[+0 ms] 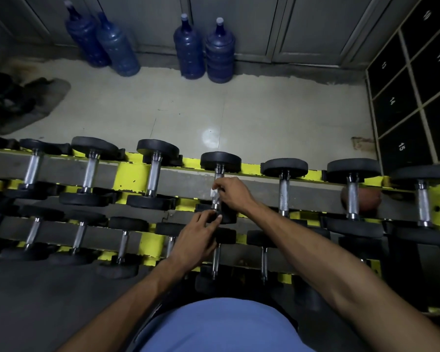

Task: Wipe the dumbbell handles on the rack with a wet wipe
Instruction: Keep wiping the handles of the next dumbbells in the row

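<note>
A yellow two-tier rack [134, 175] holds several black dumbbells with chrome handles. My right hand [233, 194] grips a small white wet wipe [213, 193] wrapped against the handle of the middle dumbbell [220, 161] on the upper tier. My left hand [196, 237] rests with its fingers on the near black head of that same dumbbell [228, 217]. Most of this handle is hidden under my right hand and the wipe.
Neighbouring dumbbells [154, 174] [284, 191] sit close on either side. Several blue water jugs [188, 49] stand by the far wall. Numbered black lockers [404, 97] line the right side. A dark cloth heap [23, 102] lies on the floor at left. A brown ball [366, 199] sits under the rack.
</note>
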The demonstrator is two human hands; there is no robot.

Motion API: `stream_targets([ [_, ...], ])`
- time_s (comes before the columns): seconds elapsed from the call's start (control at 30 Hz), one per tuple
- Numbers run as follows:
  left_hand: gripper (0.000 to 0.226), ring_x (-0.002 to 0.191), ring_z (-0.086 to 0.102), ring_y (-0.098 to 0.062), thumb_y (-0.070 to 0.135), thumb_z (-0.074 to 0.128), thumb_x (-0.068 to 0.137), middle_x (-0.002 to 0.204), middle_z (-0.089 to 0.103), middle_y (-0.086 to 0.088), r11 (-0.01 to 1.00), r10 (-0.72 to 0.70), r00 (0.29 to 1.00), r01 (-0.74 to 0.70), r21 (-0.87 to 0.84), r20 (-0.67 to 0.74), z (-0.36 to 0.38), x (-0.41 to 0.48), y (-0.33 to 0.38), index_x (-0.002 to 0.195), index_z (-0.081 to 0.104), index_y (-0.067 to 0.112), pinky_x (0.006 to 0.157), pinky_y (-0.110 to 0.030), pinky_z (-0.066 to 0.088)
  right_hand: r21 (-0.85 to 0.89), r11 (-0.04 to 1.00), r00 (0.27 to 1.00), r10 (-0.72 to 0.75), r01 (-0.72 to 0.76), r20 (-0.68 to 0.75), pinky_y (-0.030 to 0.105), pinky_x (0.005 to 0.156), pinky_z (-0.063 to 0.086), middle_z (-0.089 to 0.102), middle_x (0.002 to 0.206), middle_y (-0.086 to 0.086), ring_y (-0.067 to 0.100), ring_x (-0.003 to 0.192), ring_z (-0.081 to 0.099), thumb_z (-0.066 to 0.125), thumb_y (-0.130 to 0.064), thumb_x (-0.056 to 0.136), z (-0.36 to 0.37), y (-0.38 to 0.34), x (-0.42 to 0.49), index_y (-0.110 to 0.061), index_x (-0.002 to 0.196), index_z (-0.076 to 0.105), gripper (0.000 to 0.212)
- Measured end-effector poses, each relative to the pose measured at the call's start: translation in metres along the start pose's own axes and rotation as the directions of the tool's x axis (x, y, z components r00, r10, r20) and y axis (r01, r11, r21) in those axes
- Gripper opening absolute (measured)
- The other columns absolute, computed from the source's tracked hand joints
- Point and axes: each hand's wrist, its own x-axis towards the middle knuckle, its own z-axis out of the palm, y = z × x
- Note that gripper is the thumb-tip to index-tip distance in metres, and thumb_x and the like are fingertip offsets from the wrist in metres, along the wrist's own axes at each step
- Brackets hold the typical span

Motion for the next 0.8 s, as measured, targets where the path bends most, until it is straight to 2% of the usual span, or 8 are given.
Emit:
stream_targets([
  [0.17, 0.066, 0.139, 0.039, -0.024, 0.026, 0.064, 0.095, 0.152, 0.039, -0.004, 1.0, 0.022, 1.0, -0.022, -0.004, 0.008, -0.002, 0.001, -0.005, 0.157, 0.043, 0.02, 0.09, -0.035, 0.058, -0.001, 1.0, 1.0, -0.01, 0.01, -0.02, 0.034, 0.076, 0.054, 0.075, 0.105, 0.006, 0.027, 0.094, 0.069, 0.056, -0.011, 0.088, -0.003, -0.006, 0.007, -0.021, 0.105, 0.073, 0.026],
  [0.27, 0.064, 0.134, 0.041, -0.023, 0.026, 0.063, 0.095, 0.149, 0.04, -0.002, 0.999, 0.042, 0.999, -0.042, 0.0, 0.011, -0.004, 0.005, -0.009, 0.157, 0.044, 0.02, 0.085, -0.034, 0.059, -0.027, 0.999, 0.999, -0.033, 0.033, -0.018, 0.03, 0.074, 0.05, 0.075, 0.105, 0.005, 0.026, 0.093, 0.07, 0.057, -0.01, 0.088, -0.004, -0.007, 0.011, -0.02, 0.105, 0.073, 0.025],
  [0.43, 0.063, 0.132, 0.042, -0.023, 0.025, 0.063, 0.094, 0.146, 0.042, -0.002, 0.997, 0.071, 0.997, -0.071, 0.022, 0.01, -0.004, 0.007, -0.014, 0.155, 0.046, 0.02, 0.08, -0.033, 0.06, -0.099, 0.992, 0.996, -0.085, 0.083, -0.018, 0.034, 0.079, 0.054, 0.074, 0.112, 0.002, 0.024, 0.099, 0.069, 0.058, -0.011, 0.091, -0.001, -0.007, 0.008, -0.021, 0.109, 0.072, 0.026],
  [0.6, 0.064, 0.134, 0.041, -0.024, 0.026, 0.062, 0.096, 0.149, 0.041, -0.004, 0.996, 0.085, 0.996, -0.085, 0.02, 0.022, -0.004, 0.008, -0.016, 0.157, 0.042, 0.021, 0.086, -0.035, 0.058, -0.261, 0.941, 0.956, -0.15, 0.216, 0.252, 0.045, 0.084, 0.052, 0.071, 0.117, -0.003, 0.023, 0.102, 0.067, 0.058, -0.024, 0.097, 0.006, 0.0, -0.005, -0.027, 0.113, 0.068, 0.02],
  [0.67, 0.064, 0.135, 0.039, -0.025, 0.027, 0.06, 0.097, 0.151, 0.039, -0.004, 0.996, 0.085, 0.996, -0.086, 0.026, 0.023, -0.004, 0.008, -0.016, 0.158, 0.04, 0.021, 0.088, -0.035, 0.057, -0.29, 0.915, 0.927, -0.178, 0.279, 0.331, 0.048, 0.086, 0.053, 0.067, 0.127, -0.004, 0.024, 0.108, 0.066, 0.056, -0.025, 0.096, 0.004, 0.004, -0.006, -0.027, 0.119, 0.065, 0.025],
  [0.73, 0.065, 0.135, 0.039, -0.024, 0.027, 0.06, 0.096, 0.151, 0.039, -0.004, 0.996, 0.086, 0.996, -0.087, 0.024, 0.019, -0.004, 0.007, -0.015, 0.158, 0.04, 0.021, 0.09, -0.034, 0.056, -0.332, 0.87, 0.9, -0.238, 0.365, 0.364, 0.046, 0.09, 0.055, 0.056, 0.146, -0.007, 0.024, 0.12, 0.063, 0.055, -0.02, 0.097, -0.002, 0.007, 0.001, -0.028, 0.131, 0.061, 0.036],
  [0.8, 0.065, 0.135, 0.04, -0.024, 0.027, 0.061, 0.096, 0.15, 0.04, -0.004, 0.996, 0.089, 0.996, -0.089, 0.022, 0.018, -0.003, 0.007, -0.016, 0.158, 0.041, 0.02, 0.09, -0.034, 0.056, -0.374, 0.848, 0.911, -0.262, 0.375, 0.318, 0.042, 0.093, 0.055, 0.044, 0.156, -0.012, 0.02, 0.128, 0.058, 0.055, -0.014, 0.097, -0.009, 0.01, 0.007, -0.029, 0.14, 0.056, 0.046],
])
